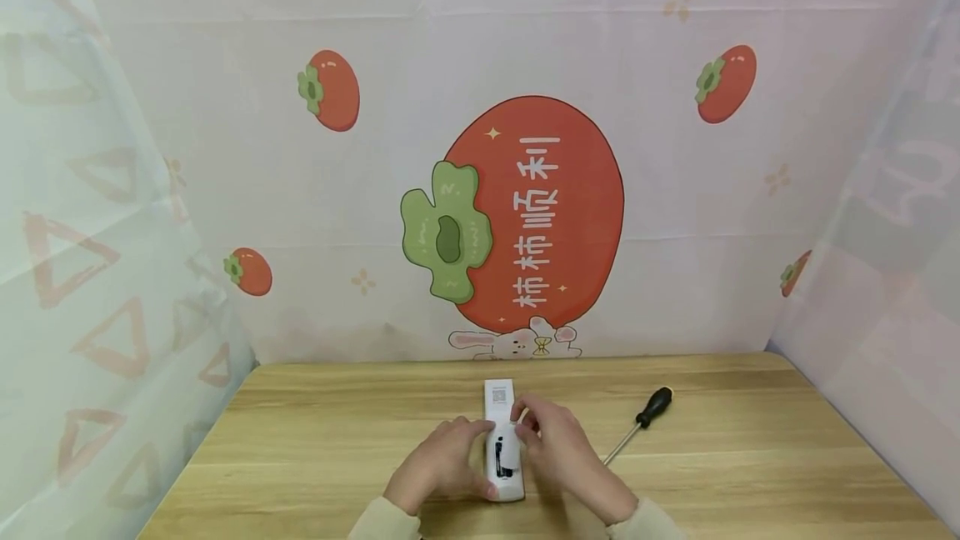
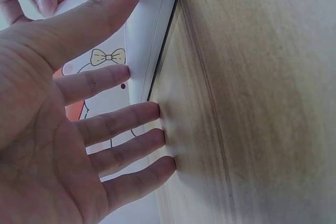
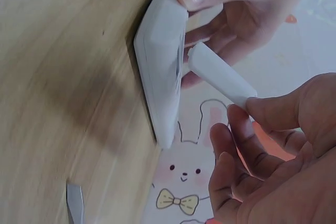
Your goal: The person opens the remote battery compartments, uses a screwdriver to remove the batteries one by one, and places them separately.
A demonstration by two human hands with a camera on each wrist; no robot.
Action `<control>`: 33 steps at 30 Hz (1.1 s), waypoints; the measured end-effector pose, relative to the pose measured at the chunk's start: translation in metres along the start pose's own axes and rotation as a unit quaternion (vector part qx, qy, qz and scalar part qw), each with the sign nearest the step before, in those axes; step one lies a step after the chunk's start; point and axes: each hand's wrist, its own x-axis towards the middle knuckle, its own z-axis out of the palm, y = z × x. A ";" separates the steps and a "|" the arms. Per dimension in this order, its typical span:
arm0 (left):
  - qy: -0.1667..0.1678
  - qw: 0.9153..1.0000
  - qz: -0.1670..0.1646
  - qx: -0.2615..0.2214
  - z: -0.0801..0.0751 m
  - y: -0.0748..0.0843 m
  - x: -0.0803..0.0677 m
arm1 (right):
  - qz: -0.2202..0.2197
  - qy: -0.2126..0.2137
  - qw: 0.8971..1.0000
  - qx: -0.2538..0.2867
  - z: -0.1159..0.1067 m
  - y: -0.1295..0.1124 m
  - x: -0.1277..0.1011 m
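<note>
A long white remote control (image 1: 498, 386) lies on the table, a printed square code on its upper face and a dark battery opening (image 1: 498, 461) in its nearer half. My left hand (image 1: 450, 457) holds it from the left, thumb at the near end and forefinger against its side. The other left fingers (image 2: 123, 121) stretch out with tips at the tabletop. Between thumb and fingertips my right hand (image 1: 558, 448) pinches a white battery cover (image 3: 220, 75), tilted up over the remote, its far end close by the opening.
On the wooden table (image 1: 300, 440), a screwdriver (image 1: 657, 408) with a black handle lies to the right of my right hand, its shaft slanting towards me. A cloth backdrop (image 1: 390, 40) printed with persimmons rises behind the table, with cloth on both sides.
</note>
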 end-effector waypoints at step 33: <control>0.003 1.000 -0.003 0.003 0.001 0.001 0.000 | 0.100 0.011 0.995 -0.024 -0.019 0.045 0.005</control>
